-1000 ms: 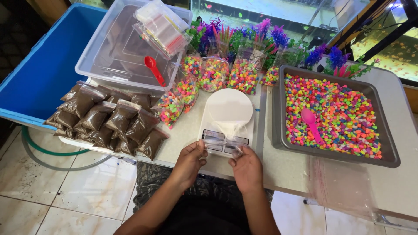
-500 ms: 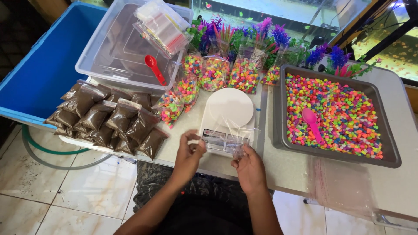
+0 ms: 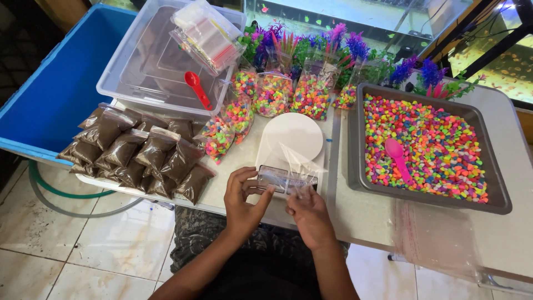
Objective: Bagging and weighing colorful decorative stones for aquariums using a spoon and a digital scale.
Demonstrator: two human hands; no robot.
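Bright, even daylight, seemingly from above and ahead, strongest across the far glass tanks (image 3: 388,16). Soft, short shadows only: faint ones beneath the hands (image 3: 277,203) and along the near rim of the grey tray (image 3: 427,199). Mild glare on the clear plastic tub (image 3: 150,61), on the stack of empty clear bags (image 3: 205,33) and on the white scale (image 3: 293,141). Saturated colour in the neon gravel (image 3: 427,144), close to clipping. Sharp focus mid-frame; slight softness at the hands. Wide-angle bowing at the edges, with the bench (image 3: 499,244) edge and blue bin (image 3: 50,94) slanting outward. Darker, duller floor tiles (image 3: 66,250) below.
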